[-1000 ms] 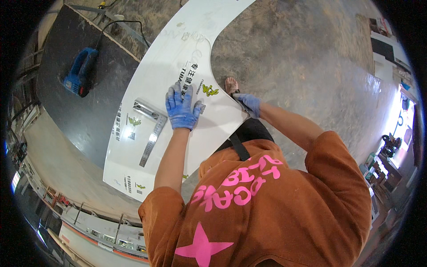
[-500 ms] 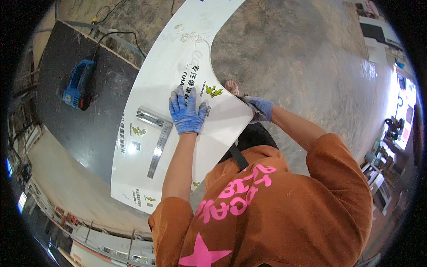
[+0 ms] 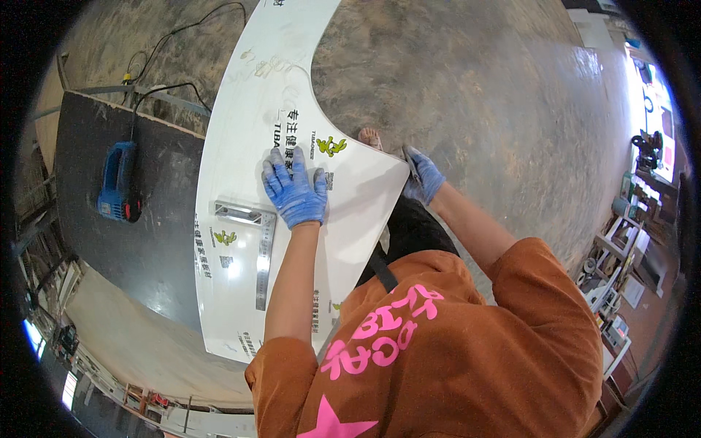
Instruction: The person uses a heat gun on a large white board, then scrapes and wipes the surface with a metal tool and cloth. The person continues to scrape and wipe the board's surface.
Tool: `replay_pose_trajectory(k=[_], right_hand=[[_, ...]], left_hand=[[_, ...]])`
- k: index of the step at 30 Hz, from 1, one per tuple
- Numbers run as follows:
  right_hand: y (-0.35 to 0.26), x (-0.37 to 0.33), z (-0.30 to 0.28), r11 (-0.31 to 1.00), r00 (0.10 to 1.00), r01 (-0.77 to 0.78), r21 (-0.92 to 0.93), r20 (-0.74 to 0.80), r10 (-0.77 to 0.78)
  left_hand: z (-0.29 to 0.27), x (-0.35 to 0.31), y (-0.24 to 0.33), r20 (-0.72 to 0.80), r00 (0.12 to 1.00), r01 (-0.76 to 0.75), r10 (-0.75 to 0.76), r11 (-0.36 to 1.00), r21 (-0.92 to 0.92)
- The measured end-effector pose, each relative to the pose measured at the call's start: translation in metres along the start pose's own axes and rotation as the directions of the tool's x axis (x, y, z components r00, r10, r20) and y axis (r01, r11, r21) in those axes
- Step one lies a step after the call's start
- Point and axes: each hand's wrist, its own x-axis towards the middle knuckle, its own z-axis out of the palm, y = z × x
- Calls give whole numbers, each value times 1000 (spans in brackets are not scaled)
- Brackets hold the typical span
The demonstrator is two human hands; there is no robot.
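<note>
A white panel (image 3: 358, 191) with a curved outline and printed marks stretches away in front of me. My left hand (image 3: 296, 193), in a blue-and-white glove, lies flat on it with fingers spread. Left of that hand, a metal try square (image 3: 261, 274) rests on the panel. At the panel's pointed right corner is my right hand (image 3: 426, 177), gloved too, its fingers closed around a thin, dark, greyish piece (image 3: 410, 162) against the edge. The fingers hide most of that piece, so its kind cannot be told.
A dark board (image 3: 164, 255) lies left of the panel, partly under it. On that board stands a blue corded power tool (image 3: 118, 182), its black cable (image 3: 171, 87) running off the far side. Concrete floor (image 3: 453, 80) spreads beyond; machines and shelving line the right side.
The view has turned slightly, shifting the panel leftward in the picture. My right hand has moved a little towards me around the corner. My left hand stays on the same spot.
</note>
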Motion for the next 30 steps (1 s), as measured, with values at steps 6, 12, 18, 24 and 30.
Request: replay_pose_trajectory(k=[6, 12, 18, 24, 30], right_hand=[[16, 4, -10, 981, 996, 36, 191, 70, -50], [69, -24, 0, 959, 991, 33, 281, -130, 4], [40, -9, -3, 984, 997, 61, 168, -48, -54], [36, 2, -9, 991, 995, 29, 133, -102, -15], [24, 3, -6, 986, 982, -101, 136, -146, 121]], left_hand=[[4, 1, -1, -36, 999, -25, 25, 1000, -7], [1, 0, 1, -46, 998, -36, 37, 999, 18], [1, 0, 0, -39, 998, -44, 45, 999, 11], [1, 0, -2, -21, 999, -44, 44, 999, 18], [4, -1, -3, -23, 998, -50, 50, 999, 14]])
